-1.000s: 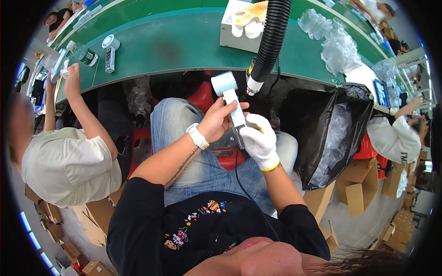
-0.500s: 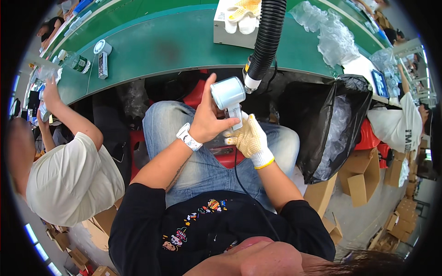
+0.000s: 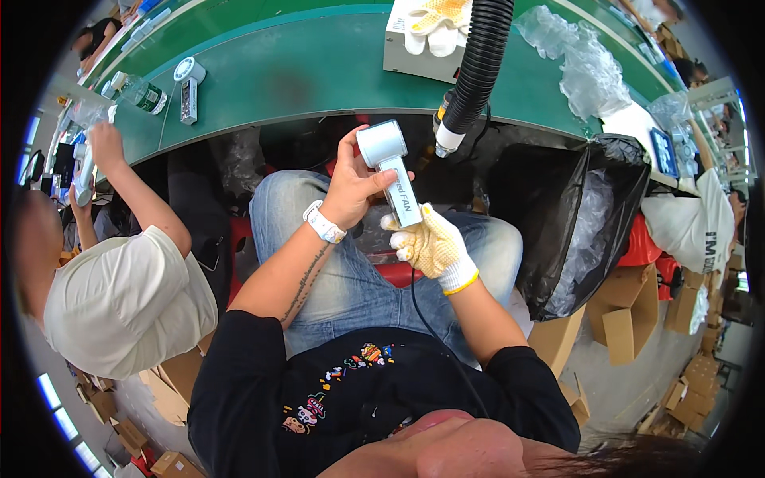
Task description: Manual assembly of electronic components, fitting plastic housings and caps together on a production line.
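A pale blue-grey handheld fan (image 3: pixel 382 143) with a round drum head and a flat rectangular handle is tilted above my lap. My bare left hand (image 3: pixel 352 187) is wrapped round it, thumb lying across the upper handle and fingers behind the head. At the handle's lower end is my right hand (image 3: pixel 437 248), in a white knitted glove with yellow dots, its fingers curled and gripping that end. The handle's printed side faces up. Just right of the fan's head hangs the metal tip of a black corrugated hose (image 3: pixel 480 68).
On the green workbench (image 3: pixel 319 72) lie another fan (image 3: pixel 189 89), a plastic bottle (image 3: pixel 140 93) and crumpled clear plastic (image 3: pixel 586 68). Gloves (image 3: pixel 438 28) rest on a pale box (image 3: pixel 402 52). A black bin bag (image 3: pixel 542 215) stands at my right. A co-worker (image 3: pixel 131 299) sits at left.
The fan has turned, so its handle's printed face now shows more fully, and it has tilted and shifted slightly left of the hose. Both hands stay on it.
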Demonstrator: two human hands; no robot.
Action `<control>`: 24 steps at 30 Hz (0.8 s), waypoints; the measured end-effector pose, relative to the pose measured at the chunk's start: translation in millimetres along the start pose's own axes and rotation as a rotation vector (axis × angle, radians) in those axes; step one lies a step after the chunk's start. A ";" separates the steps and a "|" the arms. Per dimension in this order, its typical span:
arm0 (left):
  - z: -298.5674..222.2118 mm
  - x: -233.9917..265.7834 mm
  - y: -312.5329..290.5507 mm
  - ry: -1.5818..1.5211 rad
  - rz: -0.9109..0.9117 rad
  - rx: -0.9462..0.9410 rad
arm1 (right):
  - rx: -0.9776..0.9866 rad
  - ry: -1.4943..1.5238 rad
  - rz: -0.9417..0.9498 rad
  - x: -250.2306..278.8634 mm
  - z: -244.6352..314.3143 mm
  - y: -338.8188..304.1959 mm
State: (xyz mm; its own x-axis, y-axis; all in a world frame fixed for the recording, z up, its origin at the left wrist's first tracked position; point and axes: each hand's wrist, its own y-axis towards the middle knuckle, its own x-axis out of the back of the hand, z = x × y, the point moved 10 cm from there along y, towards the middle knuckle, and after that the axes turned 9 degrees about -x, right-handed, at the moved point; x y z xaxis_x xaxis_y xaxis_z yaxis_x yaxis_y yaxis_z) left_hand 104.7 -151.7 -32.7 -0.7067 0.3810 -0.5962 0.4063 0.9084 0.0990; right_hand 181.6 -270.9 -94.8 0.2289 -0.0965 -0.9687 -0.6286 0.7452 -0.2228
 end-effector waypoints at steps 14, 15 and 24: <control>-2.0 15.2 -11.4 0.214 0.170 0.445 | 0.881 -1.781 -0.692 -57.2 74.5 -71.4; 1.5 11.0 -13.0 0.214 0.181 0.450 | 0.792 -1.722 -0.691 -56.2 74.4 -73.1; 8.7 -81.0 -138.1 0.795 0.463 -0.315 | 0.055 -2.209 -0.510 -59.7 16.0 -83.5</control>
State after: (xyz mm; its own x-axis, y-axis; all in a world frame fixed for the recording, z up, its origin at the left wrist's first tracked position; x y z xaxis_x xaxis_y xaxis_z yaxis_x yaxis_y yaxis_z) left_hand 110.9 -309.5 -5.1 -0.7479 0.6122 0.2567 0.6506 0.5994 0.4662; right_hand 232.3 -316.8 -16.6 0.5347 0.3911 0.7491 -0.2636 0.9194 -0.2919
